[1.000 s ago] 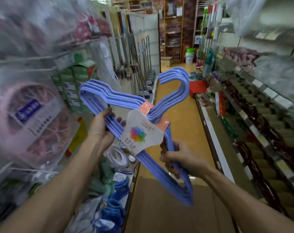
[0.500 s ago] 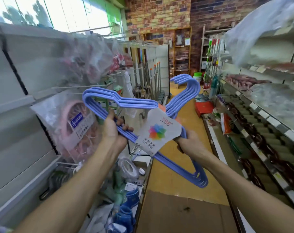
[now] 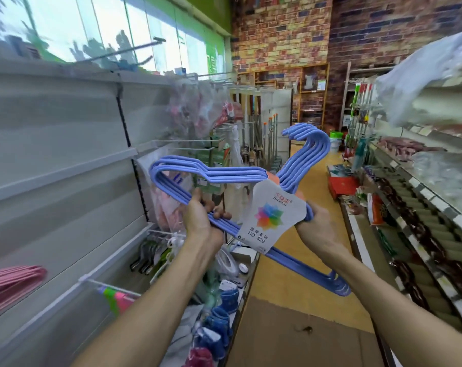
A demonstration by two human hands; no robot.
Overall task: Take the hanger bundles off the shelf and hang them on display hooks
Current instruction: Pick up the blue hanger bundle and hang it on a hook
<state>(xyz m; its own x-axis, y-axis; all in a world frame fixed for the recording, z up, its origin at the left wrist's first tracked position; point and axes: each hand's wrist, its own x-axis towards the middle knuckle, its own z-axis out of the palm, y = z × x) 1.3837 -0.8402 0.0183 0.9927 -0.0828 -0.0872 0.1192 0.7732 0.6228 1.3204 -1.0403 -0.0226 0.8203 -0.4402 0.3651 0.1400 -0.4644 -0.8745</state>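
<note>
A bundle of blue hangers (image 3: 224, 176) with a white paper label hangs in the air in front of me, tilted, hook ends pointing up and right. My left hand (image 3: 198, 218) grips the bottom bars on the left side. My right hand (image 3: 314, 223) holds the bundle behind the label. White display hooks (image 3: 177, 143) stick out from the grey shelf wall on the left, just beyond the bundle. A pink hanger bundle (image 3: 10, 282) hangs at the lower left edge.
Bagged goods (image 3: 193, 109) hang on hooks past the bundle. Small items and blue socks (image 3: 219, 313) crowd the low left shelf. Shelves of packaged goods (image 3: 415, 207) line the right. A yellow aisle floor (image 3: 304, 287) with flat cardboard runs between.
The view has tilted upward and turned left toward the grey shelf wall. Both hands have lifted the blue bundle higher; their grips are unchanged.
</note>
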